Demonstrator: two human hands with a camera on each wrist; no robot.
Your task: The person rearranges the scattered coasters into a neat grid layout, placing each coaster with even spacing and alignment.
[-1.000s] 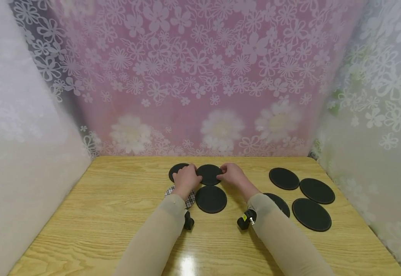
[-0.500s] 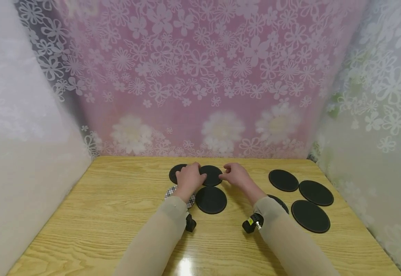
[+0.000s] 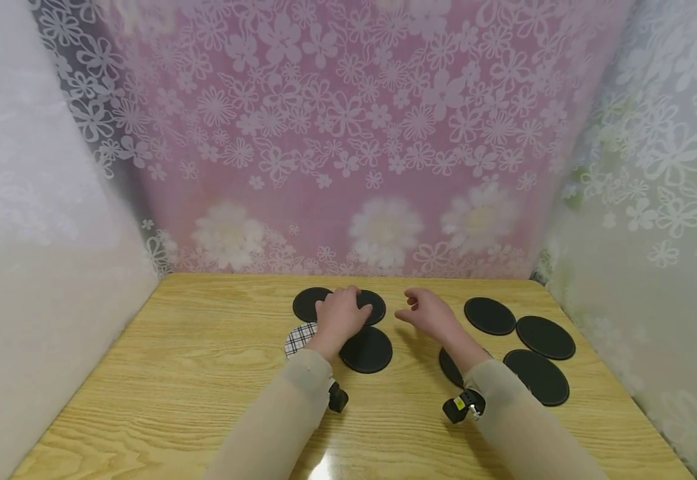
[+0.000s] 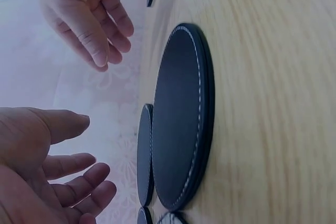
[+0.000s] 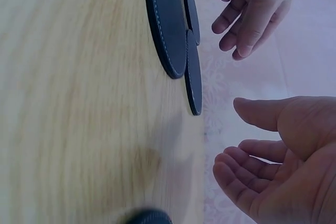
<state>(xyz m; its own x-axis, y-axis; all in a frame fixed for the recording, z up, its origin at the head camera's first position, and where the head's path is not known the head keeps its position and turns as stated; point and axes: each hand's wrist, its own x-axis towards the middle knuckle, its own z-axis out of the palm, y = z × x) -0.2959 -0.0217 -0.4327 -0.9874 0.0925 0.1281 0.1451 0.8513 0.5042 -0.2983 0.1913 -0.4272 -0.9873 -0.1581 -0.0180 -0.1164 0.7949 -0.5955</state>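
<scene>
Black round coasters with stitched rims lie flat on the wooden table. My left hand [image 3: 341, 316] hovers above the far middle coaster [image 3: 375, 308], fingers relaxed and holding nothing. Left of it is another black coaster [image 3: 309, 305], and nearer to me a plaid coaster [image 3: 298, 340], partly covered by my left hand and arm. A black coaster [image 3: 366, 350] sits just in front of the far middle one; in the left wrist view this coaster [image 4: 178, 114] looks stacked in two layers. My right hand [image 3: 434, 315] is raised right of this group, loosely curved around nothing.
On the right lie more black coasters: a far one [image 3: 490, 316], a rightmost one [image 3: 545, 337], a near one [image 3: 537, 377], and one [image 3: 452, 367] partly under my right forearm. A floral curtain [image 3: 348, 167] stands behind the table [image 3: 192, 373].
My right hand has drawn away to the right from the far middle coaster. My left hand has shifted slightly right, off the left coasters. The coasters look unmoved.
</scene>
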